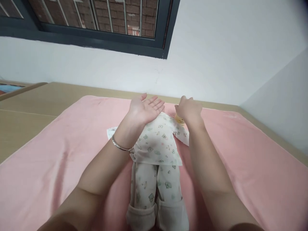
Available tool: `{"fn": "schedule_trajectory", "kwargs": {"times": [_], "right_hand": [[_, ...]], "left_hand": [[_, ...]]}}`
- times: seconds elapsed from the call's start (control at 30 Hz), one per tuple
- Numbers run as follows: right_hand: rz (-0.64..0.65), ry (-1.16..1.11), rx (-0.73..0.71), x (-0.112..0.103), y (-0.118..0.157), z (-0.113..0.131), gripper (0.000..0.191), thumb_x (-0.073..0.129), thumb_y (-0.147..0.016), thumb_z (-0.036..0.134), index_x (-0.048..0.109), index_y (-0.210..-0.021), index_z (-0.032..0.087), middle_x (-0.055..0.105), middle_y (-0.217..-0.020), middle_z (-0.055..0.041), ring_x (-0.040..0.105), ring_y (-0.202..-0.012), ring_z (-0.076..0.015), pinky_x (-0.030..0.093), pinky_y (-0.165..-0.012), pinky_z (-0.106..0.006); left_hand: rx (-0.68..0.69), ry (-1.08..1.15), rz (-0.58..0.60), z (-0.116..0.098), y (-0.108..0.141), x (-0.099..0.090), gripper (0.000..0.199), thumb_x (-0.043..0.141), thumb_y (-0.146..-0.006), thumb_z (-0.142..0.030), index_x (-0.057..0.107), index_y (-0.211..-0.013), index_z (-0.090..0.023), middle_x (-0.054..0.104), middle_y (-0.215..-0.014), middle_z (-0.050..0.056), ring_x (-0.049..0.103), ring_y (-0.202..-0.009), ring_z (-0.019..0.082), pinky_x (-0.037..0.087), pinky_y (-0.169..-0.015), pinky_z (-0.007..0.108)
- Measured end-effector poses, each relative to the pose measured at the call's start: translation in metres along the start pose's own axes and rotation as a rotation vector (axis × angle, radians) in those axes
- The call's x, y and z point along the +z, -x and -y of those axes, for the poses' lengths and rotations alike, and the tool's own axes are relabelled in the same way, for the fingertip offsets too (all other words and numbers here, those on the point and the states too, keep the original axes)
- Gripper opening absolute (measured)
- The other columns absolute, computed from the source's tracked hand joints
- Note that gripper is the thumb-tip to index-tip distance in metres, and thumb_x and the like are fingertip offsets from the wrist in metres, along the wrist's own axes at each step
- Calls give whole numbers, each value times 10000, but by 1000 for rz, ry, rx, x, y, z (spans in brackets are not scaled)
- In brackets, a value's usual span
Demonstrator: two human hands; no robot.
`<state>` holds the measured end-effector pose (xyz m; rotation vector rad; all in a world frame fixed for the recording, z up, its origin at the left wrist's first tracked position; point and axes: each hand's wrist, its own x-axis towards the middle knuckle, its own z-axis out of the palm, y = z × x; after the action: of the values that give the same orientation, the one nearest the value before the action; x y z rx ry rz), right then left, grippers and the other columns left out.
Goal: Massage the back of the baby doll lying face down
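One left hand (147, 110) spreads palm-up mid-frame; beside it, the right hand (189, 110) grips a yellow object (179, 119); clothes (158, 146) lie lower centre.

The place seemed a home: small bear-print pyjamas (158, 141) lay on a pink sheet (240, 160), with a barred window (103, 19) above the far edge of the tan platform (31, 102).

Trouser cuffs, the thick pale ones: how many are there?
2: the left cuff and the right cuff, side by side at the picture's bottom edge, ending the patterned trousers.
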<state>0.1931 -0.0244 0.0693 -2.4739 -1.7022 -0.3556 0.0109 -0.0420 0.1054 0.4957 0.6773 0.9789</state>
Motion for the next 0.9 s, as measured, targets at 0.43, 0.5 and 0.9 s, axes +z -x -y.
{"fn": "schedule_trajectory", "kwargs": {"times": [0.43,0.5,0.9], "right_hand": [[-27,68,39,14,3,5,580,442,-1040,438,432,-1457,35,443,-1514,-371,629,-1224,-412,442,-1019,-527],[-32,76,37,15,4,6,628,452,-1041,452,403,-1485,11,392,-1551,-389,602,-1265,-426,428,-1038,-533],[217,-75,3,-12,7,-14,691,455,-1023,486,290,-1604,151,120,-1733,-231,516,-1375,-409,467,-1051,-547]], "left_hand": [[272,-305,90,-24,-12,-31,610,188,-1007,-412,541,-1450,-185,518,-1500,103,309,-1580,376,507,-1129,575],[295,-355,96,-24,-15,-34,625,168,-1009,-420,579,-1413,-179,532,-1477,101,316,-1574,387,511,-1107,580],[170,-308,118,-10,18,-14,571,267,-1012,-412,491,-1507,-233,566,-1487,95,323,-1584,333,420,-1214,559]]}}
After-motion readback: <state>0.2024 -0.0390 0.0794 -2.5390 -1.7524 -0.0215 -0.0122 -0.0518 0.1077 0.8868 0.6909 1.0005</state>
